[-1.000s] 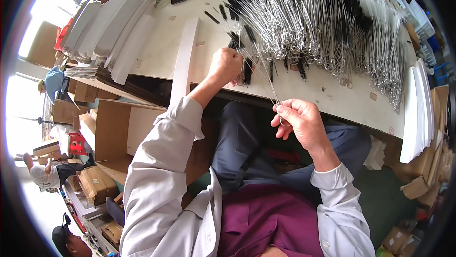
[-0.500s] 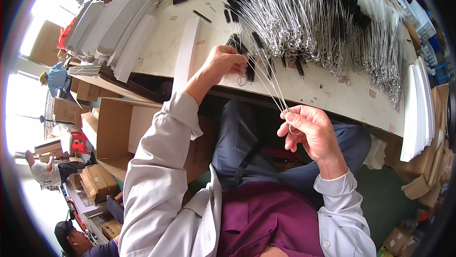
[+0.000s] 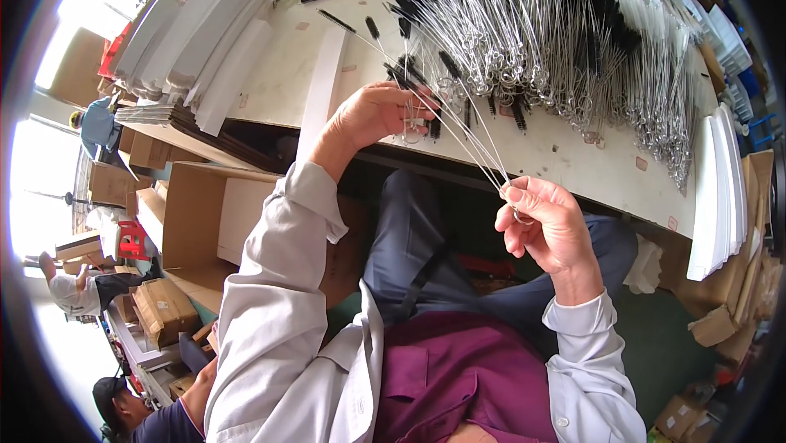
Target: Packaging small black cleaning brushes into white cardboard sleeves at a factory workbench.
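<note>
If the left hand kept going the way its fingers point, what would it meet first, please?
Probably the loose wire brushes lying on the table just beyond the left hand; depth is hard to judge.

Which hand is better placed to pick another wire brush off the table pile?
Probably the left hand: it rests at the table edge beside the pile of wire brushes. The right hand is off the table, its fingers pinching the ring ends of a few gathered brushes.
</note>
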Demonstrator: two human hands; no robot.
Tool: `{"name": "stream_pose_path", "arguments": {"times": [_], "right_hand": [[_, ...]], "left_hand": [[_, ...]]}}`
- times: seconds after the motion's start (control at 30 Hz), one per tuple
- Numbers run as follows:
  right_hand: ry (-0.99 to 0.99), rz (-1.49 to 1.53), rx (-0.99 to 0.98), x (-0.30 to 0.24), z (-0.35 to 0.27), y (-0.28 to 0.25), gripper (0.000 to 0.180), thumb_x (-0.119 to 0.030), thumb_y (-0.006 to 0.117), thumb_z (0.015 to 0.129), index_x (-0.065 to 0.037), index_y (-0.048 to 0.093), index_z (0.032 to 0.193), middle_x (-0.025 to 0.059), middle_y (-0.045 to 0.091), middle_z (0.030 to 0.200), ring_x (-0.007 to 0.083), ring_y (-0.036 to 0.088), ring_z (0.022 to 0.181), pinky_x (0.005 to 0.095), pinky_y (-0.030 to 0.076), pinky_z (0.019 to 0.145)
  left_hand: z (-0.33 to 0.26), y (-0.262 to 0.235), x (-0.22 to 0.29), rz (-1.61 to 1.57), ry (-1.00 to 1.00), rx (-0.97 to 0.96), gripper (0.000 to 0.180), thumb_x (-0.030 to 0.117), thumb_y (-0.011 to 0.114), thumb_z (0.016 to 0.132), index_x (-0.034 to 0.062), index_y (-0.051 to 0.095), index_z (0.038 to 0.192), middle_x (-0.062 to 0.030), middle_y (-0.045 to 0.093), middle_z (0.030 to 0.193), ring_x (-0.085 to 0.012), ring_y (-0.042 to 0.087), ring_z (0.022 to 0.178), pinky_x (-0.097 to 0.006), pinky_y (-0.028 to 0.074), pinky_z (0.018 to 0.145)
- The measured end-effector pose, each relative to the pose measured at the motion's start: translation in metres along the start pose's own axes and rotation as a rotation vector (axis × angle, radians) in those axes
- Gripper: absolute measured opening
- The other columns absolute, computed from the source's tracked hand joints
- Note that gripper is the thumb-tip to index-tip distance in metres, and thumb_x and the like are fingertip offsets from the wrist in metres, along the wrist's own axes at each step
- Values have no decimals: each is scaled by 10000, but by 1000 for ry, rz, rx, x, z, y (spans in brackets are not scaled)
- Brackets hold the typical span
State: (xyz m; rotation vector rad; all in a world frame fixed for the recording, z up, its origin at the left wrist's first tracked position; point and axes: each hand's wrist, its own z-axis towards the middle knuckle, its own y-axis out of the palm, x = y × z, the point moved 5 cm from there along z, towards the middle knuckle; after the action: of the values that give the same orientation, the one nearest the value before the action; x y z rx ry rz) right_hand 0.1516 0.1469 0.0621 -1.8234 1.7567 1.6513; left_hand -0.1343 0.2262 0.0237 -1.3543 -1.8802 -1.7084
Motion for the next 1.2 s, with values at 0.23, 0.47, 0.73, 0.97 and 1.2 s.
{"name": "stream_pose_path", "arguments": {"times": [0.23, 0.47, 0.73, 0.97, 1.2], "right_hand": [[10, 11, -49, -2, 8, 4, 246, -212, 676, 1001, 24, 629, 1054, 163, 731, 801, 188, 692, 547, 266, 533, 465], [12, -16, -102, 3, 17, 20, 243, -208, 681, 992, 23, 621, 1034, 154, 728, 789, 186, 686, 546, 266, 531, 472], [32, -23, -104, -4, -72, 20, 197, -145, 663, 997, 24, 563, 991, 181, 704, 754, 206, 675, 529, 280, 521, 458], [-40, -97, -37, -4, -72, 10, 264, -124, 683, 995, 29, 528, 1143, 166, 729, 808, 223, 710, 611, 293, 558, 544], [-67, -160, -23, -13, -93, 3, 399, -128, 685, 998, 82, 468, 1258, 177, 732, 814, 221, 718, 640, 288, 568, 570]], "left_hand": [[0, -16, -2, 191, 45, 258, 228, 121, 577, 1026, -78, 646, 1113, -238, 718, 1117, -308, 734, 954, -416, 607, 830], [1, -18, 2, 329, 74, 418, 185, 100, 618, 1002, -69, 662, 1061, -209, 733, 1018, -275, 743, 895, -380, 617, 791], [7, -20, 9, 450, 101, 533, 203, 161, 634, 980, -31, 682, 1027, -168, 747, 966, -240, 741, 826, -313, 593, 708], [-5, 3, 27, 885, 38, 673, 409, 288, 686, 963, -50, 668, 1192, -210, 755, 942, -263, 753, 792, -351, 597, 732], [-87, 75, 47, 1342, 330, 721, 365, 306, 649, 990, -46, 737, 944, -117, 723, 706, -157, 688, 605, -294, 542, 592]]}}
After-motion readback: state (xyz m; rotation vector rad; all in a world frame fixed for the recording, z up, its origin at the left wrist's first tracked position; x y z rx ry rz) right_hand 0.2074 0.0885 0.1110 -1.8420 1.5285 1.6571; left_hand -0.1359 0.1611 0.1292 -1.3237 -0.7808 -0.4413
